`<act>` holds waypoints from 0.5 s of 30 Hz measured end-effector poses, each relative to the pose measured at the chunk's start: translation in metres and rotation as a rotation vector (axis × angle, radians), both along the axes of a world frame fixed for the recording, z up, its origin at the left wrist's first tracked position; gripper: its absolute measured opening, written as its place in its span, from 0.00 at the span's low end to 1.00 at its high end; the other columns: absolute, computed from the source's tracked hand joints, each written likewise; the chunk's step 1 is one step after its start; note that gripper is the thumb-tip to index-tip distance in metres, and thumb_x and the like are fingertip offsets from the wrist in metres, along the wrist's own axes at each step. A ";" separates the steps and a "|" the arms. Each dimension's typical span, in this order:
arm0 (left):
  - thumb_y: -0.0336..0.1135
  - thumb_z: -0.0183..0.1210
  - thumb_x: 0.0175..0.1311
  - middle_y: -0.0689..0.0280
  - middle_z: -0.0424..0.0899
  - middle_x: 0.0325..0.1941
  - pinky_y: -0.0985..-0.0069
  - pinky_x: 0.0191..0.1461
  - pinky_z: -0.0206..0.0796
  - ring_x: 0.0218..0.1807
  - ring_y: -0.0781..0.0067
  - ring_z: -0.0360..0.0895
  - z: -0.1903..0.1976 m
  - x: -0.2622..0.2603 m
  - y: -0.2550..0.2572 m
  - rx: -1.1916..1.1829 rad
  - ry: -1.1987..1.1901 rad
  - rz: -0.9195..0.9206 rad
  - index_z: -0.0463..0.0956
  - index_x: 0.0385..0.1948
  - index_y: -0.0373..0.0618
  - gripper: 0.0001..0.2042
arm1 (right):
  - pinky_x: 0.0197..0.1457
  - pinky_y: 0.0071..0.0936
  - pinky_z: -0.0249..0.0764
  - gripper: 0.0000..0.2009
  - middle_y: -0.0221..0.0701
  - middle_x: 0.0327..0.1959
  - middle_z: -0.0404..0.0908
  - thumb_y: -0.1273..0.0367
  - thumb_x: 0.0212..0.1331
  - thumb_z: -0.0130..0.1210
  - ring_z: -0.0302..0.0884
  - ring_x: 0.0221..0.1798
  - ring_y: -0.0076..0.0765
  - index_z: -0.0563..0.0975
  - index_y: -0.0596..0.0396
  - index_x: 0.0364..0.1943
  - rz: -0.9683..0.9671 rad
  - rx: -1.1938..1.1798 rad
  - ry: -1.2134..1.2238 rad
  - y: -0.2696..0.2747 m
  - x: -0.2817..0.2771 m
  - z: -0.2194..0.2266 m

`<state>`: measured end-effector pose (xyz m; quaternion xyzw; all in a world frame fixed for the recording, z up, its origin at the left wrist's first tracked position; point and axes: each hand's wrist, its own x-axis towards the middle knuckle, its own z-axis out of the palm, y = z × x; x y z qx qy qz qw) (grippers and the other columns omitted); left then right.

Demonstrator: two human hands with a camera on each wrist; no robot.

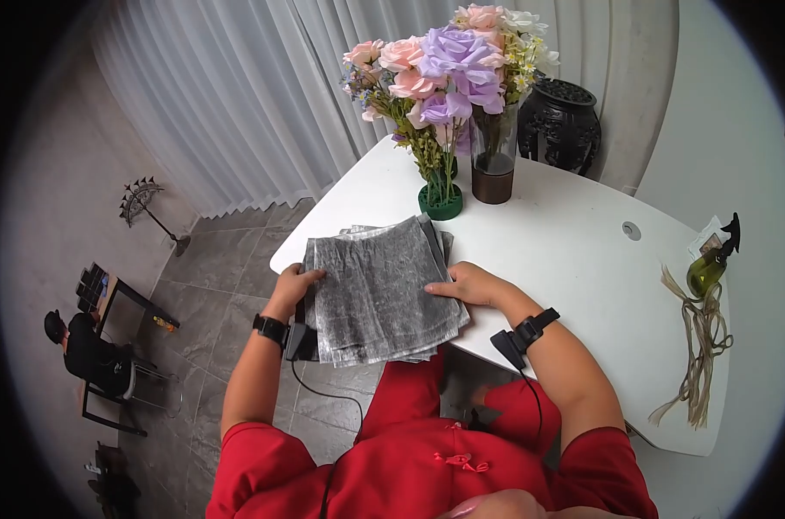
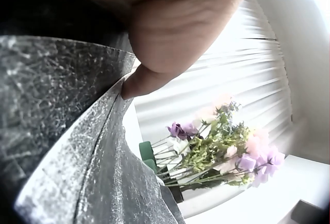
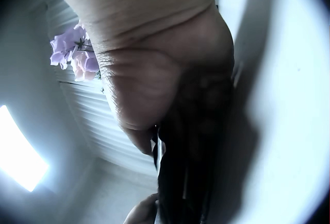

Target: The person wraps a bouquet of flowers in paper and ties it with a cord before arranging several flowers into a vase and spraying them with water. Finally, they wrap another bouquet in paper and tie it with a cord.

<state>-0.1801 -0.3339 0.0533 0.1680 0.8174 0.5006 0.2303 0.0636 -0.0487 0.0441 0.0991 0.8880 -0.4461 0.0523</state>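
Note:
A stack of thin, mottled grey sheets (image 1: 379,290) is held up at the table's front edge, over the person's lap. The left hand (image 1: 295,287) grips its left side, thumb on the top sheet and the other fingers hidden beneath. At the right side the right hand (image 1: 474,285) pinches the stack the same way, its thumb lying on the grey surface. Seen from the left wrist, the sheets (image 2: 118,162) are slightly bowed and fan apart. In the right wrist view the curled fingers (image 3: 198,105) lie in deep shadow behind the stack's edge.
On the white table (image 1: 565,233) beyond the sheets stand flowers in a green base (image 1: 441,202) and a glass vase (image 1: 494,164). A green spray bottle (image 1: 708,272) and a bundle of raffia-like strands (image 1: 699,355) lie at the right. Another person (image 1: 102,355) sits far left.

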 end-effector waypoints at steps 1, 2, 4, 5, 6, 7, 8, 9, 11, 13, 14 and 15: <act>0.37 0.65 0.51 0.55 0.78 0.40 0.75 0.40 0.69 0.38 0.69 0.77 -0.012 -0.001 -0.003 0.013 0.067 0.058 0.69 0.46 0.28 0.24 | 0.38 0.31 0.72 0.36 0.43 0.25 0.80 0.38 0.50 0.54 0.78 0.33 0.34 0.78 0.67 0.25 0.021 -0.021 -0.013 -0.004 0.007 0.014; 0.36 0.66 0.50 0.54 0.76 0.43 0.75 0.42 0.69 0.41 0.69 0.76 -0.021 0.002 -0.005 0.025 0.135 0.114 0.66 0.49 0.28 0.27 | 0.38 0.31 0.72 0.36 0.43 0.25 0.80 0.38 0.50 0.54 0.78 0.33 0.34 0.78 0.67 0.25 0.020 -0.021 -0.010 -0.004 0.008 0.014; 0.33 0.67 0.48 0.54 0.74 0.46 0.73 0.44 0.69 0.44 0.68 0.73 -0.016 0.015 -0.009 0.142 -0.037 0.146 0.64 0.50 0.29 0.29 | 0.37 0.35 0.72 0.36 0.44 0.23 0.79 0.37 0.52 0.51 0.78 0.31 0.42 0.77 0.64 0.24 -0.064 0.101 0.052 -0.006 0.009 0.010; 0.32 0.67 0.49 0.55 0.74 0.45 0.74 0.44 0.69 0.43 0.69 0.74 -0.011 0.032 -0.007 0.161 -0.013 0.205 0.64 0.50 0.29 0.28 | 0.37 0.35 0.72 0.36 0.44 0.23 0.79 0.37 0.52 0.51 0.78 0.31 0.42 0.77 0.64 0.24 -0.064 0.100 0.054 -0.005 0.008 0.010; 0.31 0.66 0.50 0.56 0.75 0.43 0.75 0.43 0.70 0.42 0.69 0.75 -0.010 0.044 -0.007 0.180 0.011 0.262 0.64 0.49 0.29 0.26 | 0.41 0.38 0.72 0.34 0.47 0.28 0.79 0.39 0.53 0.51 0.78 0.35 0.48 0.78 0.64 0.27 -0.144 0.203 0.088 -0.003 0.007 0.011; 0.31 0.66 0.50 0.56 0.75 0.43 0.75 0.43 0.70 0.42 0.69 0.75 -0.016 0.040 -0.012 0.179 0.012 0.261 0.64 0.49 0.29 0.26 | 0.44 0.42 0.73 0.32 0.50 0.32 0.80 0.42 0.55 0.51 0.78 0.39 0.54 0.78 0.64 0.30 -0.225 0.307 0.120 -0.001 0.007 0.011; 0.30 0.64 0.52 0.57 0.77 0.41 0.75 0.43 0.71 0.39 0.70 0.77 -0.022 0.032 -0.017 0.258 -0.139 0.174 0.66 0.48 0.30 0.23 | 0.44 0.42 0.73 0.32 0.50 0.32 0.80 0.42 0.55 0.51 0.78 0.39 0.54 0.78 0.64 0.30 -0.225 0.306 0.120 -0.001 0.006 0.010; 0.30 0.62 0.55 0.58 0.79 0.39 0.74 0.42 0.72 0.37 0.72 0.78 -0.029 0.024 -0.021 0.336 -0.290 0.085 0.69 0.47 0.32 0.20 | 0.45 0.42 0.73 0.29 0.49 0.32 0.80 0.44 0.56 0.51 0.78 0.39 0.54 0.78 0.63 0.29 -0.305 0.349 0.132 0.000 0.006 0.009; 0.30 0.61 0.56 0.59 0.80 0.37 0.74 0.42 0.73 0.36 0.72 0.79 -0.016 0.034 -0.019 0.331 -0.326 0.059 0.70 0.46 0.33 0.17 | 0.46 0.43 0.73 0.24 0.48 0.35 0.80 0.50 0.56 0.52 0.78 0.40 0.54 0.78 0.62 0.31 -0.378 0.415 0.104 0.002 0.003 0.003; 0.30 0.60 0.57 0.59 0.81 0.36 0.74 0.41 0.74 0.36 0.72 0.80 0.000 0.049 -0.016 0.325 -0.359 0.027 0.71 0.44 0.34 0.15 | 0.47 0.42 0.73 0.24 0.48 0.35 0.80 0.51 0.56 0.52 0.78 0.41 0.54 0.78 0.62 0.32 -0.323 0.414 0.119 -0.001 0.001 -0.005; 0.31 0.61 0.58 0.59 0.81 0.37 0.74 0.39 0.75 0.35 0.72 0.80 0.006 0.057 -0.014 0.283 -0.371 0.031 0.71 0.44 0.33 0.16 | 0.47 0.42 0.72 0.23 0.48 0.36 0.80 0.51 0.56 0.52 0.78 0.41 0.54 0.79 0.62 0.34 -0.270 0.413 0.134 -0.002 0.000 -0.009; 0.32 0.61 0.58 0.59 0.81 0.37 0.74 0.37 0.75 0.34 0.71 0.81 0.007 0.062 -0.012 0.242 -0.382 0.034 0.71 0.44 0.32 0.16 | 0.48 0.41 0.72 0.25 0.49 0.36 0.80 0.50 0.55 0.53 0.78 0.41 0.54 0.79 0.64 0.35 -0.218 0.371 0.127 -0.003 -0.002 -0.013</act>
